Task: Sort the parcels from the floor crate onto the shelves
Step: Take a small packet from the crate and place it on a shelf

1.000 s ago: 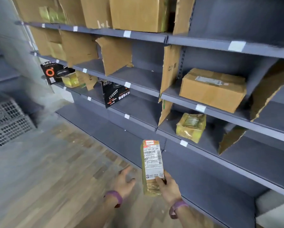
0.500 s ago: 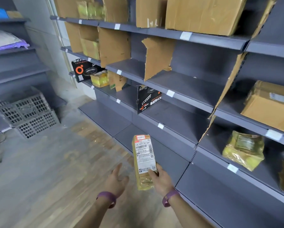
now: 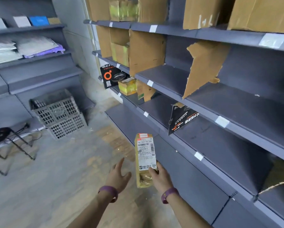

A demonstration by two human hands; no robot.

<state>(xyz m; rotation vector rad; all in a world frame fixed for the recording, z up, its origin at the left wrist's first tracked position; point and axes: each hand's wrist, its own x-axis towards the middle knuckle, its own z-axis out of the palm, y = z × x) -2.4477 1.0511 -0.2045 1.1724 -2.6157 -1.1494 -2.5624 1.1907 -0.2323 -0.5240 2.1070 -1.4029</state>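
Clerk: Moved since earlier: shelves [image 3: 212,142] are sliding right in view; floor crate [image 3: 59,111] is looming larger. Grip?
Checker: Right hand [image 3: 161,177] is pinching parcel [image 3: 146,155] at its lower end, label upright, probably for reading. Left hand [image 3: 119,176] is hovering spread alongside. Parcel is hanging below-left of black box [image 3: 183,120]; crate far left of it.

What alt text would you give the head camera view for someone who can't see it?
A right hand holds a labelled parcel upright before grey shelves; the left hand is open beside it. Grey mesh crates sit on the floor beyond.
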